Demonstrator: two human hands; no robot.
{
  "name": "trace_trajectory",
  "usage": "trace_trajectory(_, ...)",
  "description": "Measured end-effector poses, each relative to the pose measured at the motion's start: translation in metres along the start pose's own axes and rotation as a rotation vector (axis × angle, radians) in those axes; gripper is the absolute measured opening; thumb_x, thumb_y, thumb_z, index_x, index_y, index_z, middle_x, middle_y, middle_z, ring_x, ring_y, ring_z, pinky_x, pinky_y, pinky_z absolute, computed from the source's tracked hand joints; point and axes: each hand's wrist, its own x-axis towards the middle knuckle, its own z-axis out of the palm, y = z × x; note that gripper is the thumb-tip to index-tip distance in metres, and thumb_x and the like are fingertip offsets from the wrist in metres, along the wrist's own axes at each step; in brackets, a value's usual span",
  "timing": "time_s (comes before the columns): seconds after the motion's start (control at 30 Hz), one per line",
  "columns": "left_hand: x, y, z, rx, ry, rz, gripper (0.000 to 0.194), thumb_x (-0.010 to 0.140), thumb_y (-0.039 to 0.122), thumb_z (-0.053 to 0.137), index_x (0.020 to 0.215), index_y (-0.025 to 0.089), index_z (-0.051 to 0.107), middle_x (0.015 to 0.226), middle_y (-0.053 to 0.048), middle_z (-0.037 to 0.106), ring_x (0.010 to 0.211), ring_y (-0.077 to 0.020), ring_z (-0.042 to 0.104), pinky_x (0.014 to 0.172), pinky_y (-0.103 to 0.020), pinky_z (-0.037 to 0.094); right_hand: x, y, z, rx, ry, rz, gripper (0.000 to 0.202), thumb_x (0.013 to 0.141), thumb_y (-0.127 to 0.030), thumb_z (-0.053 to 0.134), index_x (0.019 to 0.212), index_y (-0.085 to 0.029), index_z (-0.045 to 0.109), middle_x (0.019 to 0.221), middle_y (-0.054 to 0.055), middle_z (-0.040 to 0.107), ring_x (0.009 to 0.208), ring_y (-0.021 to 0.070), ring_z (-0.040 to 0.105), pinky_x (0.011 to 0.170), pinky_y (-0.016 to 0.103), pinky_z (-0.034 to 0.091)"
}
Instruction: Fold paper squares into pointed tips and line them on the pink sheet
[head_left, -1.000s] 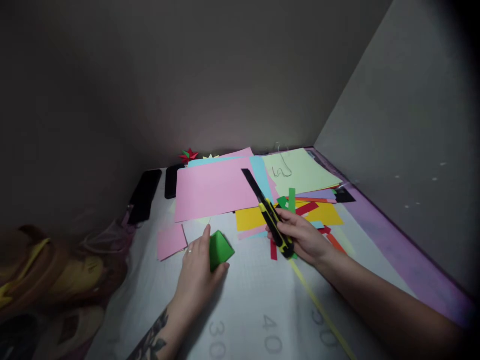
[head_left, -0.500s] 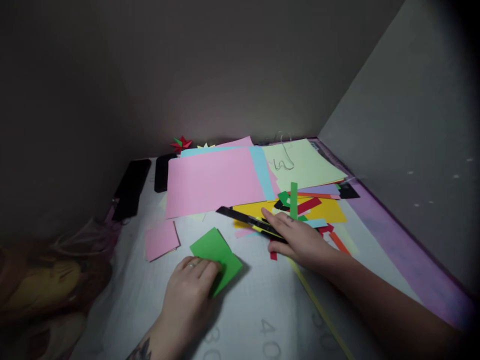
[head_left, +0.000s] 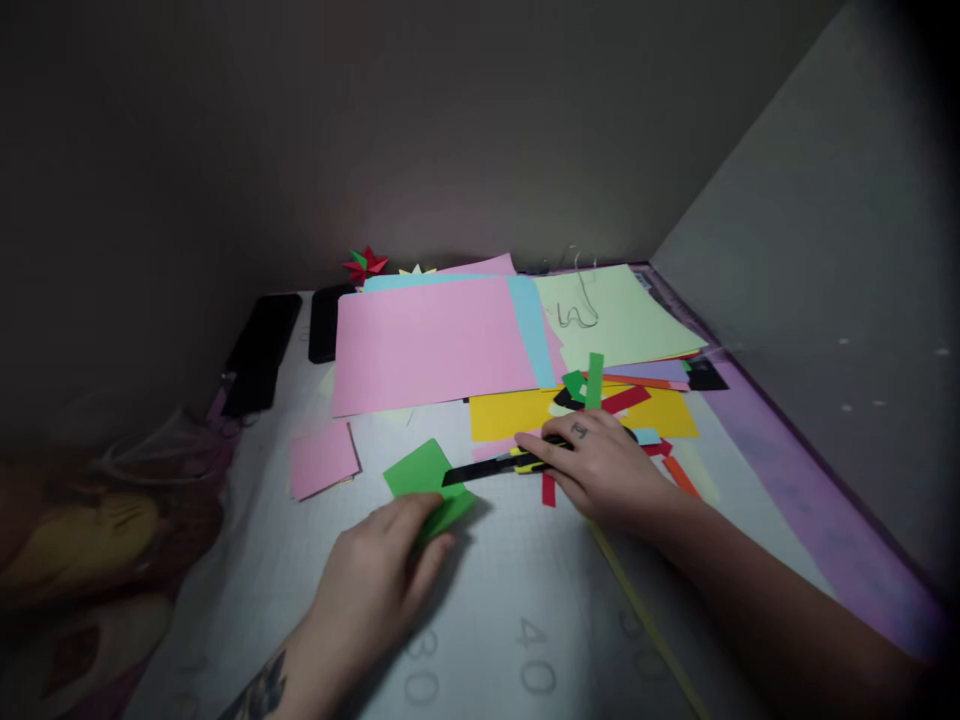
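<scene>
My left hand (head_left: 379,560) grips the near right edge of a green paper square (head_left: 420,468), thumb below and fingers above. The green paper looks slightly bent where the fingers hold it. In my right hand (head_left: 600,460) is a black and yellow utility knife (head_left: 517,462), its fingers closed round the handle. The knife's dark blade points left, and its tip overlaps the green paper in view; whether it touches I cannot tell. Left of the green paper lies a small stack of pink paper squares (head_left: 324,460).
Large pink (head_left: 435,345) and pale green sheets (head_left: 619,315) lie at the back. Colourful scraps sit on a yellow sheet (head_left: 510,415) by my right hand. Two dark flat objects (head_left: 266,335) and a red folded paper star (head_left: 366,264) are further back. A wall (head_left: 480,140) stands behind.
My right hand has swung the knife so its blade now points left, down over the green paper. My left hand has shifted its grip, and its thumb now shows below the paper.
</scene>
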Motion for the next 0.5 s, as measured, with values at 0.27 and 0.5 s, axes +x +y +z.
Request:
trace_trajectory(0.27,0.014,-0.027,0.000,0.215,0.151,0.112,0.032,0.089,0.015,0.046,0.111,0.030,0.065,0.129,-0.007,0.055,0.118,-0.0314,0.049,0.094,-0.050,0.044,0.002,0.003,0.000,-0.040,-0.063,-0.093,0.049,0.086,-0.007,0.047,0.130,-0.026,0.055,0.107,0.010,0.066,0.098,0.0252,0.055,0.087,0.040,0.031)
trace_trajectory(0.5,0.019,-0.037,-0.004,0.201,-0.136,0.168,0.042,0.090,0.014,0.041,0.122,0.032,0.061,0.106,-0.007,0.061,0.089,-0.0218,0.054,0.075,-0.034,0.046,-0.002,0.011,-0.001,-0.035,-0.087,-0.164,0.049,0.089,-0.007,0.047,0.133,-0.030,0.053,0.112,0.011,0.064,0.101,0.0255,0.055,0.090,0.043,0.036)
